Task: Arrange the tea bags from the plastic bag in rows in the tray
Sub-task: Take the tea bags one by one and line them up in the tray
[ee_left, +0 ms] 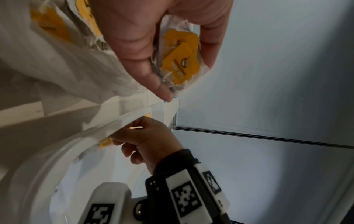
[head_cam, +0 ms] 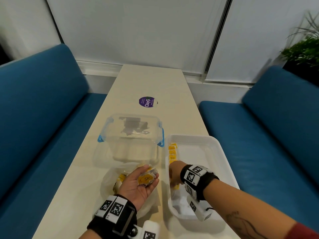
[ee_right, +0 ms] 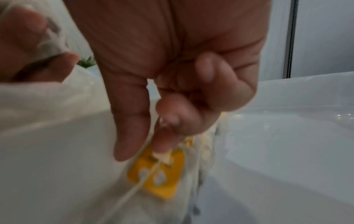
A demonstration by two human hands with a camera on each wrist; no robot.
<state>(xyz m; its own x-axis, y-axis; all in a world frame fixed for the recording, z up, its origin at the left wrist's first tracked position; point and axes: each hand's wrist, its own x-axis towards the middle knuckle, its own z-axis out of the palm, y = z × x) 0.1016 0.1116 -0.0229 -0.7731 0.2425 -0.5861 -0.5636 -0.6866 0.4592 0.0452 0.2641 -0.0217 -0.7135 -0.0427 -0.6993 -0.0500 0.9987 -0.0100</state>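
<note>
My left hand [head_cam: 146, 178] lies palm up over the crumpled plastic bag [head_cam: 110, 185] and cups a small stack of tea bags [ee_left: 180, 60] with yellow tags, thumb and fingers curled round them. More yellow-tagged bags show inside the plastic bag. My right hand [head_cam: 173, 175] reaches into the white tray [head_cam: 207, 139] at its left wall. In the right wrist view its thumb and forefinger pinch one tea bag [ee_right: 159, 172] by the tag and string, low against the tray wall. A short row of tea bags [head_cam: 172, 152] lies along that wall beyond the hand.
A clear lidded container [head_cam: 133, 135] with blue clips stands just behind the plastic bag, left of the tray. A purple round sticker [head_cam: 146, 101] lies farther up the narrow table. Blue benches flank the table on both sides.
</note>
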